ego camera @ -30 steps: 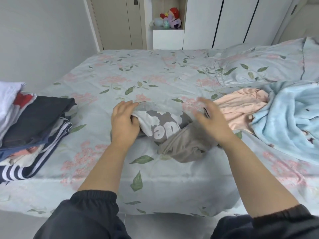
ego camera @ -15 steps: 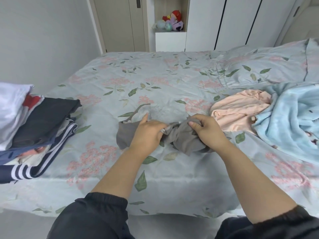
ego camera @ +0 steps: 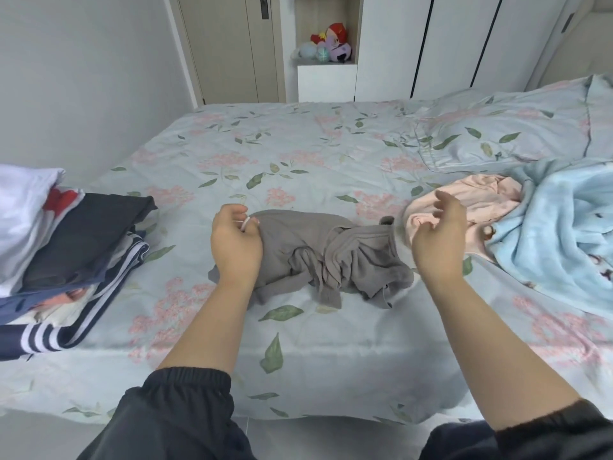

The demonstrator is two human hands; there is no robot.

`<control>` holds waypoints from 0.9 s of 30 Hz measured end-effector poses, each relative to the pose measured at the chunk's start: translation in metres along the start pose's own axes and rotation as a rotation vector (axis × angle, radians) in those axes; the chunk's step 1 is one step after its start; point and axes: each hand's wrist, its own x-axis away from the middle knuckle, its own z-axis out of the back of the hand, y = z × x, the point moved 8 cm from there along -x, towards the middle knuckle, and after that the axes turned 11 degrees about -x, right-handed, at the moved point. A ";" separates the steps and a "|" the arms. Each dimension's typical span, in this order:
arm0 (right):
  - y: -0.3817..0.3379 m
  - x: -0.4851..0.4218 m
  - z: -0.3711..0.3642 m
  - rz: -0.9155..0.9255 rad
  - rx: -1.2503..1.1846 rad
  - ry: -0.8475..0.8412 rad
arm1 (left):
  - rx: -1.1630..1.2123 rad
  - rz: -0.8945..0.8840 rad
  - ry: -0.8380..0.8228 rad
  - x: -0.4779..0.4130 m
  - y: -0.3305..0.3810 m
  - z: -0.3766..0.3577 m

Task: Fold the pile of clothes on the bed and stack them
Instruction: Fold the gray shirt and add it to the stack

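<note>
A crumpled grey garment [ego camera: 331,257] lies on the floral bed [ego camera: 298,154] in front of me. My left hand [ego camera: 237,242] grips its left edge, fingers pinched on the cloth. Just right of the garment, my right hand [ego camera: 438,234] hovers with its fingers spread and holds nothing. A stack of folded clothes [ego camera: 56,254] sits at the bed's left edge, dark and striped pieces with a white one on top. Unfolded at the right are a pink garment [ego camera: 464,200] and a light blue fleece [ego camera: 564,234].
A floral pillow [ego camera: 517,131] lies at the back right. Behind the bed are a door [ego camera: 232,48], white wardrobes [ego camera: 447,44] and a niche with plush toys [ego camera: 328,44]. The bed's near edge drops to a tiled floor [ego camera: 331,439].
My right hand has let go of the grey garment and lifted off to the right. The left hand has slid left along the cloth, which now lies more spread out.
</note>
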 end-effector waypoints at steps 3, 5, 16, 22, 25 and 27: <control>-0.035 0.029 -0.053 0.215 -0.022 -0.430 | -0.120 -0.255 0.126 0.013 0.028 0.007; -0.022 0.054 -0.086 0.242 0.248 -0.754 | -0.219 -0.526 0.214 0.030 0.051 0.009; 0.035 0.030 -0.036 -0.591 -0.283 -0.157 | -0.794 -0.644 -0.309 0.051 0.032 -0.063; 0.055 0.056 -0.071 -1.044 -0.794 -0.168 | -0.441 -0.535 -0.594 0.080 0.037 -0.080; 0.053 0.051 -0.057 -0.932 -0.688 -0.058 | -0.288 -0.478 -0.774 0.099 0.039 -0.079; 0.035 0.036 -0.045 -0.807 -0.655 -0.027 | -0.186 -0.412 -0.910 0.111 0.043 -0.076</control>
